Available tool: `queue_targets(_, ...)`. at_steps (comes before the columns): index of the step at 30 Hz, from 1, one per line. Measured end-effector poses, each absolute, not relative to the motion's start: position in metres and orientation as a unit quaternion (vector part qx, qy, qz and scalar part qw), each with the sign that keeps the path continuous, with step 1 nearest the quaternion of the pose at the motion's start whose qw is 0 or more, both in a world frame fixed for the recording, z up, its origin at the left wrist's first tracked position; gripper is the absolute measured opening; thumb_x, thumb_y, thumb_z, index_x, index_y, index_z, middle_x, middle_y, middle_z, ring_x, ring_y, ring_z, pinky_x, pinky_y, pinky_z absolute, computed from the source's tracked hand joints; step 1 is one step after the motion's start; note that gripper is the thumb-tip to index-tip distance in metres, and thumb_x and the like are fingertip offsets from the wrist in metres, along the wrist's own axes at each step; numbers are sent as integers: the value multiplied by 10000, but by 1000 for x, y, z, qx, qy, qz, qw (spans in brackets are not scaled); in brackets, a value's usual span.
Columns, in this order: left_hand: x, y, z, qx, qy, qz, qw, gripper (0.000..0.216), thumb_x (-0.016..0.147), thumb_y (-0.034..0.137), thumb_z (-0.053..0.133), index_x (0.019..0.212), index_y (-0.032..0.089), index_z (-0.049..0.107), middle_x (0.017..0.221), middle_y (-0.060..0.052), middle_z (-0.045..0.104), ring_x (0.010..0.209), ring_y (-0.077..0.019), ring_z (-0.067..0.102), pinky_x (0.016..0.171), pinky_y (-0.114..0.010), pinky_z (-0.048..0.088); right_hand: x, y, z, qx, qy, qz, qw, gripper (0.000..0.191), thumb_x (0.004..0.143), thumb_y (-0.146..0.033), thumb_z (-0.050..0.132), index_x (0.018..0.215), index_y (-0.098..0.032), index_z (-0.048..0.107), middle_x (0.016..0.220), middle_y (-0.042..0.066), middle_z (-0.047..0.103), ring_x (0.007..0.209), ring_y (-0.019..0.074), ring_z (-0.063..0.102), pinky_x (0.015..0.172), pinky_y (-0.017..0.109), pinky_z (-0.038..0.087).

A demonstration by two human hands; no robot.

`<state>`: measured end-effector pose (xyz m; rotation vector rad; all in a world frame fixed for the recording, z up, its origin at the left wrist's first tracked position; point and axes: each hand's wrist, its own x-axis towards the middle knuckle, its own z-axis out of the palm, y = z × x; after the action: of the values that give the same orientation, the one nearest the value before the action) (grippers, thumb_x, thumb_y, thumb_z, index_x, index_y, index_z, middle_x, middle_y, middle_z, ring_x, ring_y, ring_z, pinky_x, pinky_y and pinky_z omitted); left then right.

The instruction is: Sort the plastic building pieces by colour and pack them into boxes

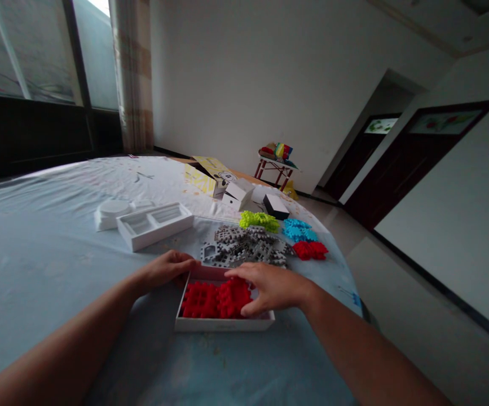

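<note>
A shallow white box [226, 325] lies in front of me on the table. Inside it sit two stacks of red interlocking toy pieces, a left stack [199, 300] and a right stack [234, 295]. My left hand [167, 272] is closed on the box's far left corner, some fingertips hidden behind the wall. With thumb and fingers around the right stack, my right hand [267, 285] reaches over the box's right side. Just beyond the box is a loose heap of grey interlocking pieces [246, 248].
Lime-green pieces [259, 221], blue pieces [299, 230] and more red pieces [310, 250] lie at the right. A divided white tray [155, 225] and white round-topped items [113, 211] are at left. Farther back stand a yellow printed box [212, 172], a white carton [238, 193] and a black-and-white box [276, 206].
</note>
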<state>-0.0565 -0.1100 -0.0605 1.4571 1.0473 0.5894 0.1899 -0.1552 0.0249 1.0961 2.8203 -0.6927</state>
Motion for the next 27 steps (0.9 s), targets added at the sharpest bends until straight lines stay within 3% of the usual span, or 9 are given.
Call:
queue_targets(13,-56,-110,-62,625,460,251,579,438,647,579,542,612,143,562,498,19,500,480,-103,415,467,-219,324,198,-166,29,391,898,-185,-82,657,661,-291,664,1275,-180,460,1202,89,571,1040,208,557,903,317,412)
queue_targets(27,-57,-110,-61,636,452,248,574,437,661,579,526,592,148,537,504,18,502,479,-98,411,462,-218,318,200,-164,29,399,907,-129,-50,623,670,-293,650,1256,-169,481,1184,95,574,1063,221,526,916,327,386)
